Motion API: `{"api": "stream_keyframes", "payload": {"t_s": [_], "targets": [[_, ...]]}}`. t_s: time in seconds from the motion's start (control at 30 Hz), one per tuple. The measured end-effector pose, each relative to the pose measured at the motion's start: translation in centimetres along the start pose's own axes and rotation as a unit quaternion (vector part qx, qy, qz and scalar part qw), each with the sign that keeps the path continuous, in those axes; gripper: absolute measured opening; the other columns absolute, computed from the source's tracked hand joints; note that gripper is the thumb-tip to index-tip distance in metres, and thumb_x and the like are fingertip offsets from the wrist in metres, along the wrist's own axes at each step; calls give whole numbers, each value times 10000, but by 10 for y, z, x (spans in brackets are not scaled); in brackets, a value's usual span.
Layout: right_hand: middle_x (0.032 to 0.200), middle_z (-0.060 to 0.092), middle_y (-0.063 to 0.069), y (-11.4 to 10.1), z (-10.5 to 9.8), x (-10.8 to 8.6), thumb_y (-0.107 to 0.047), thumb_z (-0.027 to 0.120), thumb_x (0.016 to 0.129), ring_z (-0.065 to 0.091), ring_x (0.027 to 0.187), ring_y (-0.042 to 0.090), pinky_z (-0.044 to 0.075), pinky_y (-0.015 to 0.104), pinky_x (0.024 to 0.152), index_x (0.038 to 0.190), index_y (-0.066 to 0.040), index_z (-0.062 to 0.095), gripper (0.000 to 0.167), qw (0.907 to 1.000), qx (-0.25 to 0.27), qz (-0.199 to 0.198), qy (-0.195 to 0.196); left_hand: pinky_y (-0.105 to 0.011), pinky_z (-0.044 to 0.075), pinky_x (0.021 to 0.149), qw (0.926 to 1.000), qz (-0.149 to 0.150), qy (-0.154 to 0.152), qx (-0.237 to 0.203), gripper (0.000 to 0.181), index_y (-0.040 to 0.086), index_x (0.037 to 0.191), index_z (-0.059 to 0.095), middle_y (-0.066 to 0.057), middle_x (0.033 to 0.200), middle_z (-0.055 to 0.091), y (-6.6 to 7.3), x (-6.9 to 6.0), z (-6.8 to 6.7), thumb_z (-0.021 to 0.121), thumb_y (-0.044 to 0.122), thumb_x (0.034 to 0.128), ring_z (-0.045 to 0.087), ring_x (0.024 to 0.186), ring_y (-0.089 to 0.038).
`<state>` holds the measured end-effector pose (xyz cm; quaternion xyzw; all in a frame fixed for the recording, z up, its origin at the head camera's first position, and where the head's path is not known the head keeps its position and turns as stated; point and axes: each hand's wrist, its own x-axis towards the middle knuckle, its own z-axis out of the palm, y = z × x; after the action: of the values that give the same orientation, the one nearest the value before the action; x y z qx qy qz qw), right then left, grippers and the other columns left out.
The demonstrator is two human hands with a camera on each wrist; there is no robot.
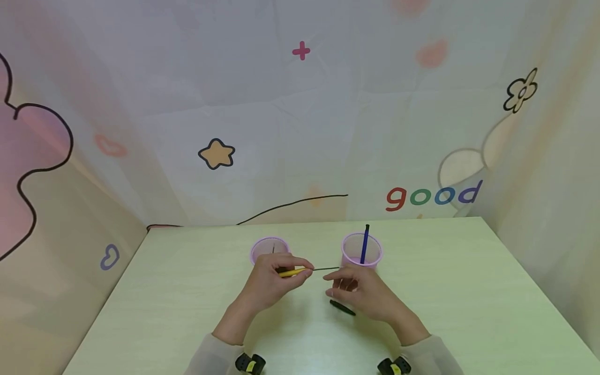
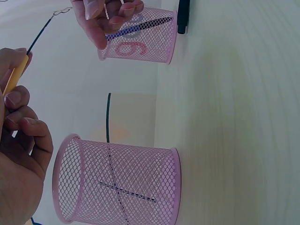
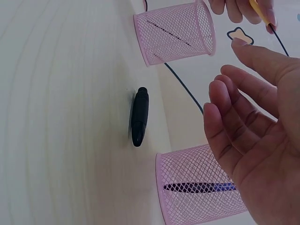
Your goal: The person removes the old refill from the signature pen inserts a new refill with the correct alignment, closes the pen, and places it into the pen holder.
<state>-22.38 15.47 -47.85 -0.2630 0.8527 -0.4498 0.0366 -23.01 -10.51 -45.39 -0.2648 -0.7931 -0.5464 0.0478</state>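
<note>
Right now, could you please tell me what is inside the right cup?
A blue pen leans in the right cup, its end above the rim. In the right wrist view, the right hand hides part of the cup's inside.

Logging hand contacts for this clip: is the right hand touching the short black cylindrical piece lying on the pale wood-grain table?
Apart. The right wrist view shows the right hand clear of the black piece, with tabletop and backdrop visible between them.

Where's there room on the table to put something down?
There's bare pale green tabletop left of the left pink mesh cup and right of the right pink mesh cup. The middle's crowded: the left hand, right hand and short black rod-shaped piece sit close together.
</note>
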Motion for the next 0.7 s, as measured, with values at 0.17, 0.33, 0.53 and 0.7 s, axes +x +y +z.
{"api": "stream_keyframes", "payload": {"t_s": [0.17,0.33,0.53,0.7], "targets": [[930,676,-27,-1,0,-1,-290,792,931,626,856,103,559,242,793,1167,-153,769,274,9997,252,37,5,-231,551,632,10000,-34,-15,10,83,283,974,827,89,924,783,0,1,0,802,221,925,619,781,-96],[932,686,-3,-2,0,-1,-255,790,932,652,848,105,572,248,801,1197,-148,766,287,9987,502,-16,92,-233,549,624,10000,-14,-6,11,75,265,971,829,74,921,782,-1,1,1,803,214,923,611,775,-86],[973,699,27,-4,-1,0,-246,770,948,685,876,106,586,256,794,1235,-144,761,304,9957,896,-67,209,-227,528,607,10000,-18,-2,-5,77,269,977,829,78,903,772,-1,1,1,804,221,923,588,761,-84],[981,684,62,-4,1,1,-211,741,969,695,877,122,593,256,786,1237,-105,758,289,9932,1132,-134,226,-224,512,589,10000,10,-10,-34,79,268,982,828,77,899,768,0,1,1,803,222,924,569,745,-84]]}}
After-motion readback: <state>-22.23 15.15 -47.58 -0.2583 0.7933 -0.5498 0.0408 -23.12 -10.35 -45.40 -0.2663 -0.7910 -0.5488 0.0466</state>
